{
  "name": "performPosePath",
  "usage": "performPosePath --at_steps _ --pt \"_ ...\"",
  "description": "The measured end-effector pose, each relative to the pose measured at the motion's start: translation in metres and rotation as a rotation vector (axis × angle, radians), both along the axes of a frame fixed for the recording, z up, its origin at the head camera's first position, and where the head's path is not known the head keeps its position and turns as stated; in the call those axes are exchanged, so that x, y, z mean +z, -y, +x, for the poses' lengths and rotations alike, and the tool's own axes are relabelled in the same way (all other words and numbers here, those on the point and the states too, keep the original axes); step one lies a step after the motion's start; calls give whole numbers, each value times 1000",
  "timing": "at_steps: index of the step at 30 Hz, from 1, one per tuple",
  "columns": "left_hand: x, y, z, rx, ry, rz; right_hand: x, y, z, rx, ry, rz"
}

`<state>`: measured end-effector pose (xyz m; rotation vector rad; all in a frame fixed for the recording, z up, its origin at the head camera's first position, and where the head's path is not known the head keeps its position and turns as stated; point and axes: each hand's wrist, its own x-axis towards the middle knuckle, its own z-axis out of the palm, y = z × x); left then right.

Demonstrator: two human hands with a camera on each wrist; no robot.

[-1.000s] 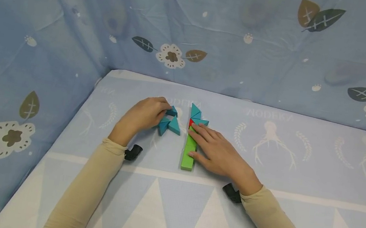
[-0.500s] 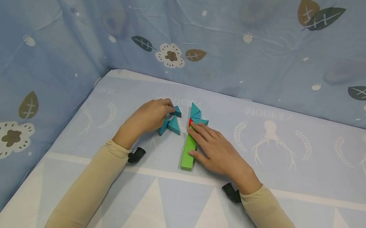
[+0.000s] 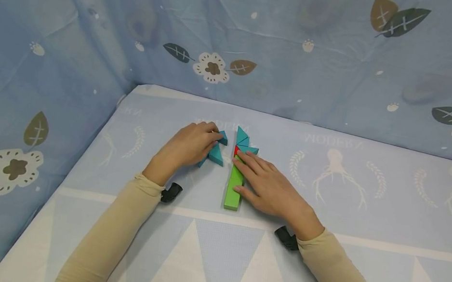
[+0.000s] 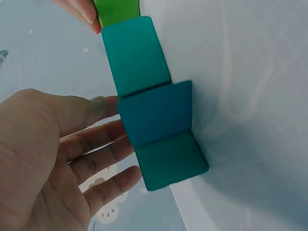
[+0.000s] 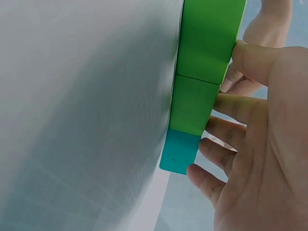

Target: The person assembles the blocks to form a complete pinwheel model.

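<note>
In the head view my left hand (image 3: 190, 145) pinches a teal triangular block (image 3: 223, 137) at its fingertips. Partly under that hand lies another teal triangular block (image 3: 216, 155). In the left wrist view, thumb and fingertips reach behind the middle teal block (image 4: 156, 113) of a line of teal faces. My right hand (image 3: 269, 186) lies with extended fingers along a row of green blocks (image 3: 233, 193), fingertips near a red piece (image 3: 236, 151). Several teal triangles (image 3: 242, 137) stand at the far end of this row. The right wrist view shows fingertips along the edge of the green blocks (image 5: 195, 103).
A patterned light-blue cloth (image 3: 375, 197) covers the tabletop, with blue floral fabric (image 3: 297, 73) hanging behind and at the left. Black wrist devices (image 3: 172, 192) sit by both sleeves.
My left hand has slid right with the teal triangular block, nearer to the row and partly covering the other loose triangles. The right hand stays where it was.
</note>
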<state>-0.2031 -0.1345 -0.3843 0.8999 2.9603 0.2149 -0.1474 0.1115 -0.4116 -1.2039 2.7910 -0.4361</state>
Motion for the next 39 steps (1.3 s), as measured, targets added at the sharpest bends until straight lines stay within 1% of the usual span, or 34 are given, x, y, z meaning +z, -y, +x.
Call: performPosePath --at_steps 6,13,21,29,35,39 --pt "-4 -6 1 -23 1 22 -1 -1 0 -2 -1 1" --pt "-3 -6 2 -16 8 10 -2 -1 -1 7 -6 -3" --pt "-3 -11 3 -25 11 12 -2 -1 -1 8 -27 5" --pt "-5 -10 4 -30 10 30 -1 0 -2 7 -10 7" --pt "-8 -12 3 -53 1 35 0 0 -2 4 -14 9" --pt "-9 -14 3 -60 21 40 -1 -1 -1 1 -10 9"
